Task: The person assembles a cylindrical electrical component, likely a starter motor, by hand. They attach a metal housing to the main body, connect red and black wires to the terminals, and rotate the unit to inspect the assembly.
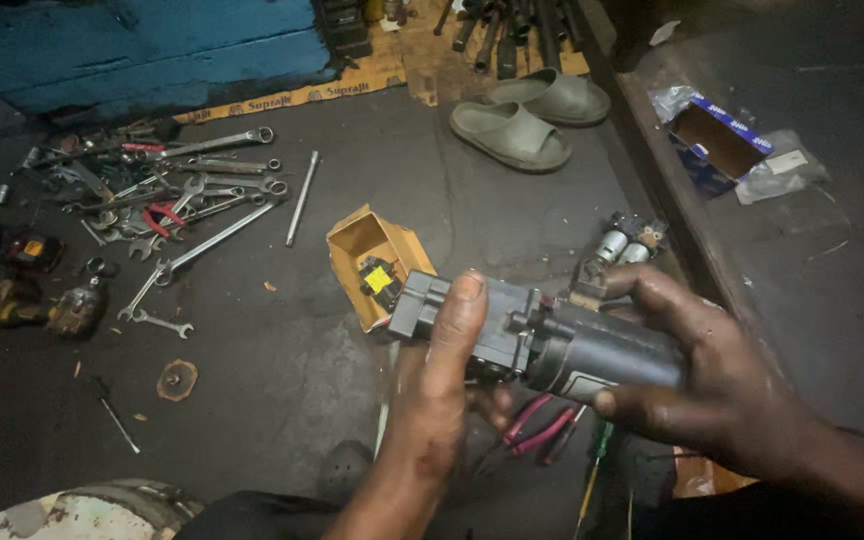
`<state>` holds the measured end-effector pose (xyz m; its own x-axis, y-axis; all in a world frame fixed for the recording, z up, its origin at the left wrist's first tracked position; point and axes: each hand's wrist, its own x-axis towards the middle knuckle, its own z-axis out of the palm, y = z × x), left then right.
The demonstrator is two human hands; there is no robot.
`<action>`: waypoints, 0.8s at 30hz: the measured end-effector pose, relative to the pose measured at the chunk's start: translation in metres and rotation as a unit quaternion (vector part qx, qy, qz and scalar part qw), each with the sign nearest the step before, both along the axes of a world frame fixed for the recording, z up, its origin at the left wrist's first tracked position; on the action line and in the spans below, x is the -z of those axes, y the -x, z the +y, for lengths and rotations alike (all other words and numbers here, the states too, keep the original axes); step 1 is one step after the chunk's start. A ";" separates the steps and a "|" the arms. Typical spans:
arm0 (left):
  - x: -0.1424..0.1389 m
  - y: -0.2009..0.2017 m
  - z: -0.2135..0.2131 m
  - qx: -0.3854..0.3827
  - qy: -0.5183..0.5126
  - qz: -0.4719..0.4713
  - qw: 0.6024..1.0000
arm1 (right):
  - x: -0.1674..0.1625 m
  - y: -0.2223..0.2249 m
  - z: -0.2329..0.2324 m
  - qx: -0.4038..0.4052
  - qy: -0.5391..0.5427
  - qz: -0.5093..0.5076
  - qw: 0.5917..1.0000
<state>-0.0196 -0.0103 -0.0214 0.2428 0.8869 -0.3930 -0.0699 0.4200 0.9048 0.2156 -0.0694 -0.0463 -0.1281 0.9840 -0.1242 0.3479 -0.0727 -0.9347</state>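
Head view: left hand (442, 375) and right hand (712, 375) both clamp a grey motor unit (542, 340) above the floor (282, 380), near an open orange box (377, 262); wrenches (192, 210) lie far left. Unit looks assembled, no tool applied.

Left hand (442, 380) fingers upright, right hand (712, 370) curled closed, seemingly gripping firmly

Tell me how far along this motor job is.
Done: the motor unit is off the floor, and wrenches lie spread out. In hand: the left hand grips its boxy end, the right hand its round body. Left: the small part in the open yellow box lies untouched; pliers lie idle underneath.
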 end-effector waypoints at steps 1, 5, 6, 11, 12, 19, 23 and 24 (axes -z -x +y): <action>0.000 -0.001 0.000 0.003 -0.010 0.018 1.000 | 0.000 -0.001 0.001 0.002 0.006 0.001 1.000; -0.002 -0.002 0.001 -0.003 -0.005 0.065 0.998 | 0.000 0.000 0.003 0.038 0.076 0.038 0.996; -0.002 -0.002 0.001 -0.010 0.007 0.071 0.997 | 0.000 0.001 0.004 0.053 0.104 0.055 0.992; -0.003 -0.003 0.001 -0.035 -0.012 0.046 0.998 | 0.006 0.005 0.005 0.013 0.064 0.180 0.982; -0.003 -0.003 0.000 -0.035 -0.015 0.037 0.999 | 0.007 0.005 0.005 0.015 0.054 0.170 0.984; 0.005 0.001 0.004 -0.011 0.064 0.057 0.996 | 0.012 -0.001 0.005 0.069 0.158 0.165 0.971; 0.004 0.003 0.006 -0.009 0.160 -0.046 0.986 | 0.006 -0.003 0.005 0.072 0.176 0.170 0.967; 0.003 0.003 0.006 -0.019 0.181 -0.074 0.981 | 0.003 -0.003 0.005 0.084 0.181 0.148 0.969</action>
